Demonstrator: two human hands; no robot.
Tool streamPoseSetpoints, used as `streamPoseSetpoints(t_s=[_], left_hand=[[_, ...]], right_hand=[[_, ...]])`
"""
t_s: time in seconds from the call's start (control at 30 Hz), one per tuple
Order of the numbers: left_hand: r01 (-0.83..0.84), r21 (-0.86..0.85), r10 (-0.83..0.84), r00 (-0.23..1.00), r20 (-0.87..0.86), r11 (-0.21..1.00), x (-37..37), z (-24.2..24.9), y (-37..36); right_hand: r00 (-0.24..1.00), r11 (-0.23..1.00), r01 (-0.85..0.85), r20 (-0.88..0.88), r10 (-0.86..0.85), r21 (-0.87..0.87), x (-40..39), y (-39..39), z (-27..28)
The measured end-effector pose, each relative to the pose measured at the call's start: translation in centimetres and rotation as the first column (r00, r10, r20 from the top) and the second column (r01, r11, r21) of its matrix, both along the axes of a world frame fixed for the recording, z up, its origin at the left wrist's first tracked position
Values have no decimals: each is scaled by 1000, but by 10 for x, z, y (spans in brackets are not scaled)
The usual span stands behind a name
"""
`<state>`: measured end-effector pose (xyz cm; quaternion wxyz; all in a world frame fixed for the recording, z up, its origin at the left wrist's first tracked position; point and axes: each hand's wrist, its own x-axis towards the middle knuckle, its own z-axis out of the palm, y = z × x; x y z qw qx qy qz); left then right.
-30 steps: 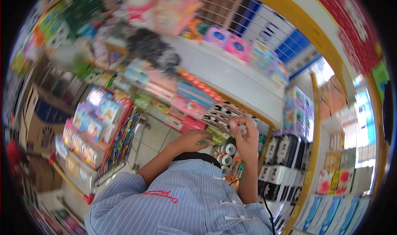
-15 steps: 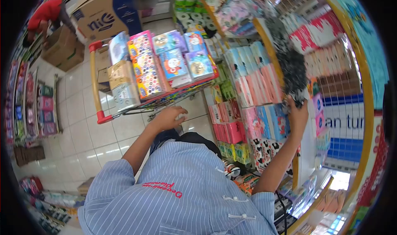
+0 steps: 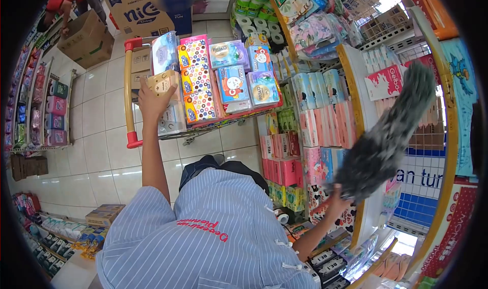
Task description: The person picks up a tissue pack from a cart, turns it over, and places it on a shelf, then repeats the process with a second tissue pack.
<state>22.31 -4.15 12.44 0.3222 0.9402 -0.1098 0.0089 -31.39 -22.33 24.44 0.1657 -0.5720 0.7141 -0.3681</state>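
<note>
My left hand [image 3: 154, 99] grips a beige tissue pack [image 3: 163, 83] at the near-handle side of a shopping cart, fingers on one side and thumb on the other. Other tissue packs surround it, among them a column with colourful rings [image 3: 197, 80] and blue and purple packs [image 3: 233, 81]. My right hand [image 3: 336, 203] is closed around the lower end of a dark grey feather duster [image 3: 378, 149], whose handle is hidden. The duster slants up to the right, in front of the shelf, and is blurred by motion.
The cart's orange handle [image 3: 128, 93] is on the left. Shelves with pink tissue packs [image 3: 329, 123] stand close on the right. A large carton [image 3: 147, 14] is behind the cart. A person in red [image 3: 63, 1] bends over another box [image 3: 86, 42].
My left hand has moved forward from beside the cart onto the beige pack. My right hand has come down and back with the duster, which has swung off the shelf edge toward the right.
</note>
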Motion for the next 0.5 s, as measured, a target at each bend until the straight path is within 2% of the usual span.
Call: streamPoseSetpoints(t_s=[0.03,0.07,0.13,0.2,0.27,0.3,0.33,0.4,0.43,0.5], left_hand=[[34,-40,-36,998,-52,999,3,5,-2],[70,-82,-78,992,-104,994,6,7,-5],[63,-72,-69,995,-72,995,14,1,-9],[60,-108,-66,996,-52,992,21,-1,-9],[55,-108,-58,998,-27,993,16,11,-15],[72,-132,-72,997,6,989,15,13,-17],[90,-155,-85,996,38,984,15,15,-20],[164,-362,-171,985,14,918,12,20,-27],[189,-464,-209,978,9,866,8,28,-33],[193,-685,-366,923,-116,703,-13,58,-39]], right_hand=[[980,982,-183,-72,186,47,-10,10,-22],[969,964,-236,-41,243,126,-42,15,-68],[897,933,-316,-268,353,172,-41,35,-109],[883,927,-309,-298,363,214,-32,52,-138],[919,903,-393,51,390,174,-4,65,-126],[892,894,-428,226,392,137,11,67,-117],[881,879,-453,227,415,151,22,70,-111],[854,842,-508,226,468,180,39,72,-97],[845,849,-500,311,434,173,48,74,-90],[834,843,-501,368,411,196,61,76,-77]])
